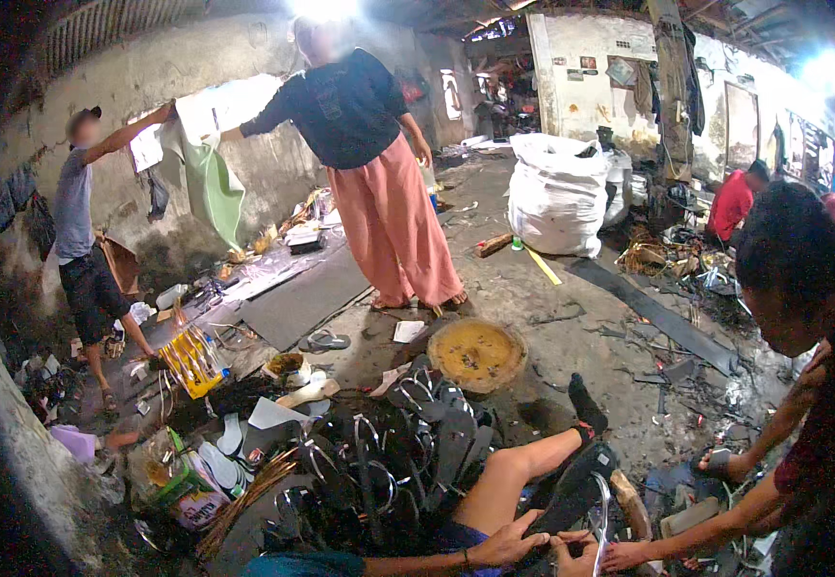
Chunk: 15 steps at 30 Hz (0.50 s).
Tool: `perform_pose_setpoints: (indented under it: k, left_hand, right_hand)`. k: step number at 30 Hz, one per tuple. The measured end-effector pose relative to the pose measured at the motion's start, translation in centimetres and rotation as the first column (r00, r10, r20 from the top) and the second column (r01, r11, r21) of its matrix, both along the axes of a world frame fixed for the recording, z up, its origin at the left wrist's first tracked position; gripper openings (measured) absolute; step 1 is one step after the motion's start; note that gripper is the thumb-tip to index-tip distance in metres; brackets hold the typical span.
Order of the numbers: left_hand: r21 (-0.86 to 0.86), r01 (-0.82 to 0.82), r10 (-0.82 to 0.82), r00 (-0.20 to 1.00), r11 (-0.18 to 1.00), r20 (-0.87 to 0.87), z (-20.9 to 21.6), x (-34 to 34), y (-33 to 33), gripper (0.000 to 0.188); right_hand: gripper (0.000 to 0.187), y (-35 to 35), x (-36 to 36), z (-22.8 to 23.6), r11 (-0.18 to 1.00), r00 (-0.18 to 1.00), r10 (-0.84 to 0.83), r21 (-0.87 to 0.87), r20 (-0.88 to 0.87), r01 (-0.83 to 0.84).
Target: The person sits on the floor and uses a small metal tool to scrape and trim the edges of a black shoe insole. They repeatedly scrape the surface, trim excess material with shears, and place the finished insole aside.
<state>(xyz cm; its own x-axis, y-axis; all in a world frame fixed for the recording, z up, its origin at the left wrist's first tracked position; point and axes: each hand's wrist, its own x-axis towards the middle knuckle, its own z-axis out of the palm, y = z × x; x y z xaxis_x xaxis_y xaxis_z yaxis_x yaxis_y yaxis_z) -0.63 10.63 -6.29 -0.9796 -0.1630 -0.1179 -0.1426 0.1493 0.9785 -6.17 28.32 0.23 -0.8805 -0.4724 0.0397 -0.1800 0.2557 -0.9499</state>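
Observation:
At the lower edge, my left hand (509,543), with a dark band at its wrist, is closed on the near end of a black flip-flop (571,490). Beside it, my right hand (576,558) is closed around the same end, near the silvery strap (604,505) that curves up along the sole. The hands partly hide that end of the flip-flop. A co-worker's hand (626,555) reaches in from the right, close to my right fingers and the strap. Left of my hands lies a big pile of black flip-flops (379,462) with shiny straps.
My bent bare leg (523,471) stretches ahead. Beyond it stands a round basin (478,354) of yellowish-brown stuff. A wooden piece (632,505) is near the co-worker. A large white sack (559,195) and two standing people holding a green sheet (214,188) are farther off.

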Motion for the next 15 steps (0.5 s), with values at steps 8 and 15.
perform_pose_setpoints:
  k: [8, 15]
  left_hand:
    - [-0.134, 0.018, -0.015, 1.0, 0.991, 0.026, 0.6, -0.7, 0.2, 0.064]
    - [0.382, 0.02, -0.057, 0.995, 0.924, 0.085, -1.3, -1.2, -0.3, 0.06]
  right_hand:
    - [0.033, 1.7, -1.4, -5.1, 0.994, 0.97, 0.011, -0.102, -0.242, -0.037]
    - [0.025, 1.5, -0.1, -5.9, 0.858, 0.852, 0.149, -0.494, 0.502, 0.141]
